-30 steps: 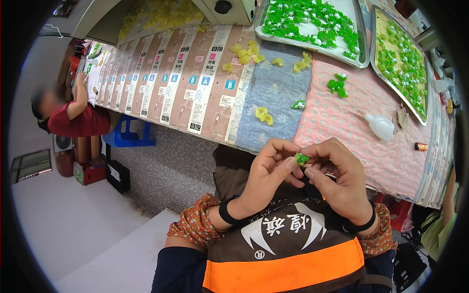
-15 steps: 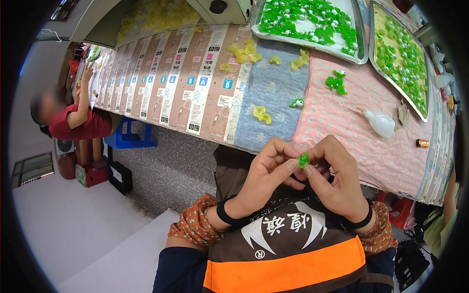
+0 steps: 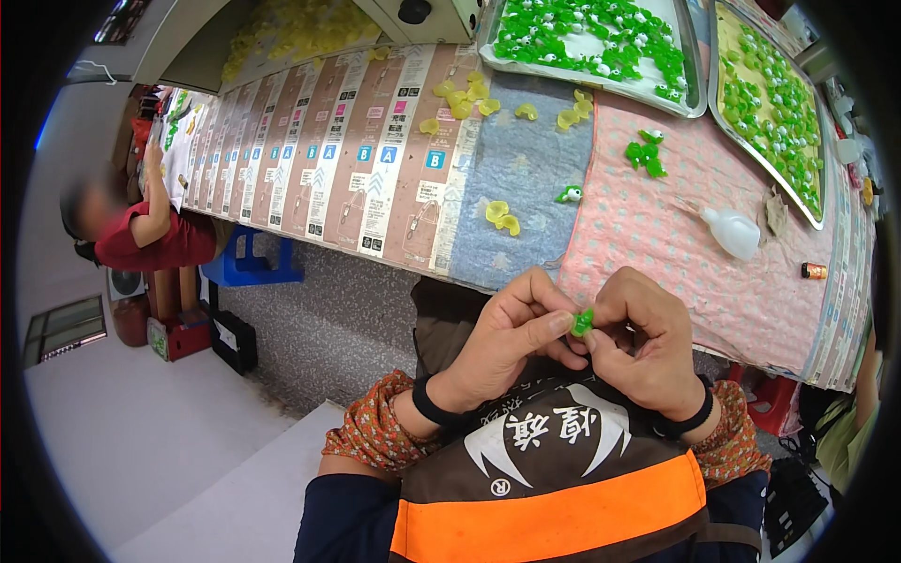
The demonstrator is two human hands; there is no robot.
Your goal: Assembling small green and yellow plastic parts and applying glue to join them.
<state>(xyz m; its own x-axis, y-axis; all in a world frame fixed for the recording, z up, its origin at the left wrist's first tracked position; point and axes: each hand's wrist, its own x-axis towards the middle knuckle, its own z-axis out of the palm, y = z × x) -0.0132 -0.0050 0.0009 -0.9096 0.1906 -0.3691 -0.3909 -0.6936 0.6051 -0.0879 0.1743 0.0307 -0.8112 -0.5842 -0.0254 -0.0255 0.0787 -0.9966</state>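
Note:
Above my apron, just off the table's front edge, both hands pinch one small green plastic figure (image 3: 583,324). My left hand (image 3: 521,324) has thumb and forefinger closed on its left side. From the right, my right hand (image 3: 648,342) grips it with thumb and curled fingers. The fingertips partly cover the figure. On the cloths ahead lie one green figure with a white eye (image 3: 569,194), a cluster of green pieces (image 3: 645,155) and a pair of translucent yellow pieces (image 3: 502,218).
Two metal trays hold many green figures: one tray (image 3: 591,83) at the back, another (image 3: 815,211) at the right. A white squeeze bottle (image 3: 732,233) and a small dark-and-orange cylinder (image 3: 814,271) lie on the pink cloth (image 3: 648,272). More yellow pieces (image 3: 460,98) lie beyond. A co-worker (image 3: 160,225) sits far left.
The green figure has been turned slightly and lowered a little between my fingertips. My hands stay closed on it. The far-left co-worker's raised arm has shifted.

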